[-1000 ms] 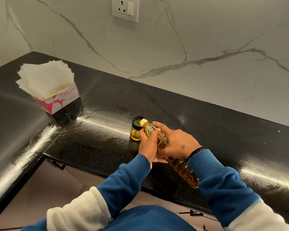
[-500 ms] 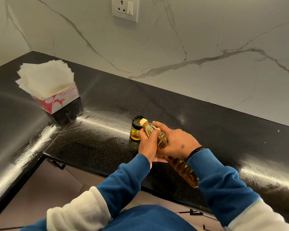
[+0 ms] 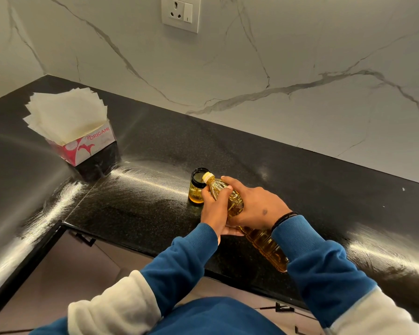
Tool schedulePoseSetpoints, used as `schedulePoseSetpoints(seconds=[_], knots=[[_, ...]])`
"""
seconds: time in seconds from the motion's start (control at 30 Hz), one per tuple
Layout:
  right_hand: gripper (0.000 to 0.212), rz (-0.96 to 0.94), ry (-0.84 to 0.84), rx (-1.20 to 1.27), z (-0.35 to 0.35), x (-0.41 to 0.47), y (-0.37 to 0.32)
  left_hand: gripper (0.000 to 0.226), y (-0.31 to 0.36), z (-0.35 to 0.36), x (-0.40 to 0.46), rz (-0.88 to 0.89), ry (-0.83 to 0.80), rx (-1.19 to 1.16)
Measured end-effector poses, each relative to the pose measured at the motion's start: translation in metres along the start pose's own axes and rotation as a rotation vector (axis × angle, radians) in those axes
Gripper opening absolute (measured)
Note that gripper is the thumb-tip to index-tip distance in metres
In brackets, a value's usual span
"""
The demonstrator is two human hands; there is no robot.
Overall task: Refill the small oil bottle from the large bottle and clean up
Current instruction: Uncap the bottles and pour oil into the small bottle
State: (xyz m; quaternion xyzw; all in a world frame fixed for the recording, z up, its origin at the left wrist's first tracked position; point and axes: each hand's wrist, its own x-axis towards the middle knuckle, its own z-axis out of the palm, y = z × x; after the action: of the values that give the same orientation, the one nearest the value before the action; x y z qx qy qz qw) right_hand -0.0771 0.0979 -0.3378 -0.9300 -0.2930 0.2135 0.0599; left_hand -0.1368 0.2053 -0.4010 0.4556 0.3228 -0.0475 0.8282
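Marble-veined wall fills the top of the frame, white socket plate at top centre. Black speckled countertop runs diagonally from upper left to lower right, L-corner at left. Napkin box, pink/white, "ORIGAMI" print, sits upper left with white napkins fanned out of the top, well apart from the bottles. Large oil bottle at frame centre, tilted steeply, base toward the lower right, yellow neck resting over the mouth of the small oil bottle. Small bottle stands upright on the counter, black rim, amber oil in the lower part. Right hand wraps the large bottle's upper body from above, closed on it. Left hand clasps the large bottle's shoulder from the left, fingers curled round it, just beside the small bottle; whether it touches that one, can't tell.
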Motion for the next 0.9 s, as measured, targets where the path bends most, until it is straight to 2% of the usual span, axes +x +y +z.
schedulePoseSetpoints(seconds=[0.23,0.4,0.8,0.9], knots=[[0.106,0.0,-0.002,0.0,0.0009,-0.0007,0.0008,0.065,-0.0013,0.0005,-0.0002,-0.005,-0.004,0.002],[0.106,0.001,-0.007,-0.001,0.0007,-0.0021,0.0008,0.056,-0.0024,0.0003,0.0001,-0.001,-0.009,-0.004],[0.105,-0.003,-0.015,-0.006,0.0014,-0.0049,0.0006,0.058,-0.0056,-0.0001,-0.0018,0.003,-0.006,-0.011],[0.105,-0.008,-0.012,-0.007,0.0013,-0.0049,0.0003,0.064,-0.0054,0.0001,-0.0021,0.003,-0.003,-0.009]])
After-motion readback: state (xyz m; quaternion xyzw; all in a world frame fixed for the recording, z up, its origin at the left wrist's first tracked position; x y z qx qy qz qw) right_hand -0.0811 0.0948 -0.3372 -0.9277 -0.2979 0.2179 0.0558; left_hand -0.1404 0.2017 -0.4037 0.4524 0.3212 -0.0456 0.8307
